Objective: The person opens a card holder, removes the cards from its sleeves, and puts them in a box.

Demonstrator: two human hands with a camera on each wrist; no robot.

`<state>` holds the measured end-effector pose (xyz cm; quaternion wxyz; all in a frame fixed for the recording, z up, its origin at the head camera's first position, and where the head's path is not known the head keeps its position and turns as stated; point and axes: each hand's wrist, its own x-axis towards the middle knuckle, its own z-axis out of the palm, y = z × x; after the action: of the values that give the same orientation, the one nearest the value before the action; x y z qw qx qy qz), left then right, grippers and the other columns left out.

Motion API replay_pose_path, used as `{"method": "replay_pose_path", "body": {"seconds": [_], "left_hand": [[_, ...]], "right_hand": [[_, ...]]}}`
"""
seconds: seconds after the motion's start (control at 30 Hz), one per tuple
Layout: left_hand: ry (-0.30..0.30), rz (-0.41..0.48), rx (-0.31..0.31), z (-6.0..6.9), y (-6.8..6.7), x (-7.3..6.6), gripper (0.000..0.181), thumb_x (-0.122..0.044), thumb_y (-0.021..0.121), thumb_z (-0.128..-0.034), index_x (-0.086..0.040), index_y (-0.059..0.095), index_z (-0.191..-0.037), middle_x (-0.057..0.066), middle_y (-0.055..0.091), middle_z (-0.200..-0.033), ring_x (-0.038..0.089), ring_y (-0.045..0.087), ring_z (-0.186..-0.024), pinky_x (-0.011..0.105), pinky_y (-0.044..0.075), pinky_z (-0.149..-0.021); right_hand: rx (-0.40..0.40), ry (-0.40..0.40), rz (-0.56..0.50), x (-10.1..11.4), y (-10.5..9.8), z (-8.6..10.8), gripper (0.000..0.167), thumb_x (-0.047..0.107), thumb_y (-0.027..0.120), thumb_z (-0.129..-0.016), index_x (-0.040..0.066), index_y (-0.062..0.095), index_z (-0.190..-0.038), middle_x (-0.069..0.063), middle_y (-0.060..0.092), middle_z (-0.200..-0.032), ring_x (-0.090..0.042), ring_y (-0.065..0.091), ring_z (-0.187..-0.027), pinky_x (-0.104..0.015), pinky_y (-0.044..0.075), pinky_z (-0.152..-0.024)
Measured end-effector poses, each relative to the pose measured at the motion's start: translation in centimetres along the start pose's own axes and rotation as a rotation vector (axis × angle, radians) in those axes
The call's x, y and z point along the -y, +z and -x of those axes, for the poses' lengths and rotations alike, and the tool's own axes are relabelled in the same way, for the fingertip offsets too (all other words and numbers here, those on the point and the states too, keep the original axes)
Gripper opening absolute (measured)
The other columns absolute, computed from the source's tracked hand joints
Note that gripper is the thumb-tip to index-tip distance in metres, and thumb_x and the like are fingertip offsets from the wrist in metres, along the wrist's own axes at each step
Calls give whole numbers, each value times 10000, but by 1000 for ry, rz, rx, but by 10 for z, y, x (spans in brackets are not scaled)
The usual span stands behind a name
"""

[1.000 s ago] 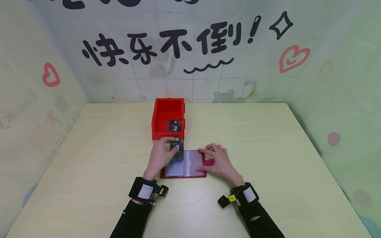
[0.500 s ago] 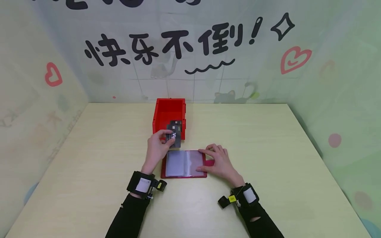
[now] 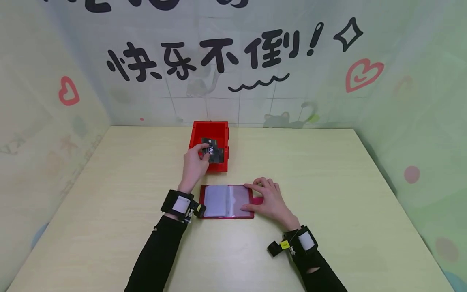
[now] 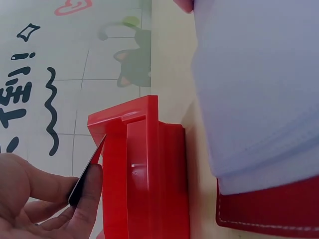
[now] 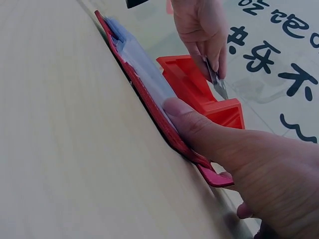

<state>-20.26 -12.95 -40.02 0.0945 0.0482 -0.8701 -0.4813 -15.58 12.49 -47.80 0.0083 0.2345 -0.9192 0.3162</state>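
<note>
My left hand [image 3: 193,166] pinches a black card marked "VIP" [image 3: 210,147] between thumb and fingers, over the red bin [image 3: 217,167]. In the left wrist view that card [image 4: 83,180] is seen nearly edge-on, tilted above the bin's opening. Another dark card [image 3: 220,156] shows inside the bin, partly covered by the held one. In front of the bin a red card holder [image 3: 216,200] lies spread open, with clear plastic sleeves. My right hand [image 3: 271,202] holds its right side, the thumb pressing on the sleeve page in the right wrist view.
The pale wooden table [image 3: 328,174] stretches out on both sides of the bin and card holder. Behind it hangs a printed backdrop [image 3: 310,81], with more printed panels at left and right. A pink clasp strap [image 3: 257,200] sticks out beside the right hand.
My left hand has carried the black card away from the card holder's left page, forward to above the red bin. My right hand stays on the card holder.
</note>
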Motion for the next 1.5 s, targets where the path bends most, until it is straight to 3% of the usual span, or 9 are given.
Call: {"method": "replay_pose_path", "body": {"seconds": [0.2,0.5,0.67,1.0,1.1,1.3,1.4,1.5], "left_hand": [[-18,-30,1,-17,8,-4,379,-26,560,-990,-10,581,-1369,232,604,-1356,360,571,-1097,483,559,-961],[-66,-72,21,-31,16,-5,395,-27,607,-970,0,570,-1362,236,627,-1239,352,558,-1089,478,540,-988],[-84,-116,75,-33,18,-5,410,-43,643,-949,5,579,-1351,245,639,-1276,386,600,-1122,492,544,-980],[-37,-283,132,-31,23,-1,373,-54,677,-927,45,622,-1282,247,666,-1250,383,646,-1058,492,551,-977],[-14,-330,128,-29,25,0,323,-61,665,-935,41,650,-1242,239,688,-1178,368,662,-978,483,575,-932],[14,-423,133,-25,31,3,156,-122,655,-948,23,693,-994,189,716,-909,297,629,-809,407,594,-790],[15,-454,144,-24,33,4,164,-150,662,-949,13,684,-947,174,706,-851,287,622,-793,394,586,-785],[35,-513,140,-24,33,6,194,-170,668,-946,20,699,-965,187,700,-898,307,623,-846,411,578,-842]], "right_hand": [[-9,-7,5,-1,0,0,667,438,871,-724,215,672,-1320,-43,542,-1198,-235,456,-1172,-486,337,-985],[5,-3,-2,-1,-2,0,669,442,871,-727,209,670,-1322,-53,542,-1206,-244,453,-1173,-483,330,-988],[7,1,1,-1,-2,0,673,446,871,-727,212,669,-1324,-54,542,-1204,-248,455,-1174,-483,328,-994],[1,-3,9,-3,-2,1,673,444,875,-727,216,668,-1326,-53,541,-1208,-248,452,-1178,-477,330,-991],[5,3,3,-2,-3,1,675,445,877,-726,214,669,-1325,-53,540,-1208,-248,452,-1175,-476,327,-994],[8,8,11,0,-4,1,672,461,868,-732,219,668,-1326,-48,538,-1210,-241,452,-1176,-481,326,-996],[15,12,10,0,-4,0,672,450,870,-732,217,666,-1329,-53,537,-1216,-247,448,-1183,-479,322,-1004],[15,9,8,-1,-4,0,672,444,871,-732,213,666,-1329,-56,538,-1220,-251,448,-1186,-479,321,-1001]]}}
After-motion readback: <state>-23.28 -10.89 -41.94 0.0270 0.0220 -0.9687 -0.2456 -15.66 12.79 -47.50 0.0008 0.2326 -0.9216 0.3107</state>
